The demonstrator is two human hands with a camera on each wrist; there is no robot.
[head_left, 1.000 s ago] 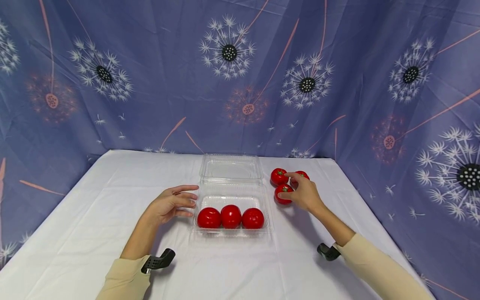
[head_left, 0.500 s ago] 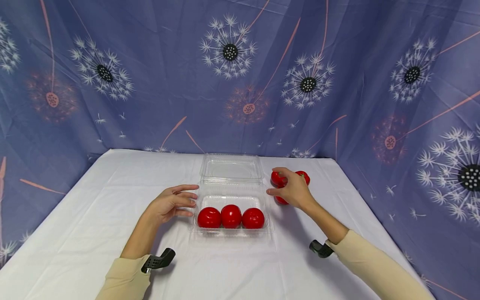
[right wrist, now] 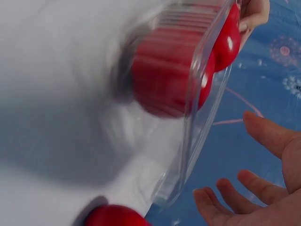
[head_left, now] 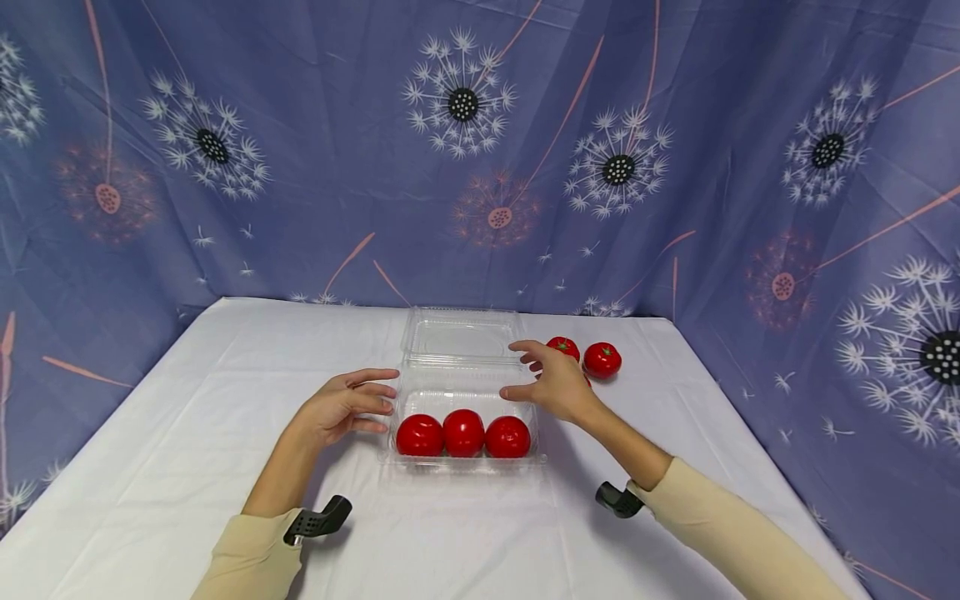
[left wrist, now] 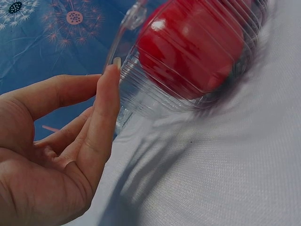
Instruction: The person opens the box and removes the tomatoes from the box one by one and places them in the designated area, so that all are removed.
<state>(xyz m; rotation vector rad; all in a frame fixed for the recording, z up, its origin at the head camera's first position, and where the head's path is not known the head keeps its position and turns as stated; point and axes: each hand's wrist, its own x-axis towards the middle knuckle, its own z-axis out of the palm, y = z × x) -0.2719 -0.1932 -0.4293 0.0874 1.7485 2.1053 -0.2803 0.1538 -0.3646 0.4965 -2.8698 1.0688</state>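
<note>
My left hand (head_left: 341, 408) is at the left side of a clear plastic clamshell box (head_left: 461, 383), fingers extended. In the left wrist view its fingertips (left wrist: 113, 70) are right at the box's rim. Three red tomatoes, among them a middle tomato (head_left: 462, 432), stand in a row along the near side of the box. Over the box's right edge hovers my right hand (head_left: 557, 383), thumb and fingers spread with nothing between them. Behind it lie a partly hidden tomato (head_left: 564, 345) and another tomato (head_left: 602, 360); a third shows only a sliver.
The box's hinged lid (head_left: 463, 333) lies folded back on the far side. A white cloth (head_left: 465, 533) covers the table. A blue curtain (head_left: 337, 167) with a dandelion print rises at the back and sides.
My right hand has moved left from over the loose tomatoes to the box's right edge, holding nothing. The loose tomatoes stay at the back right. My left hand has kept its place.
</note>
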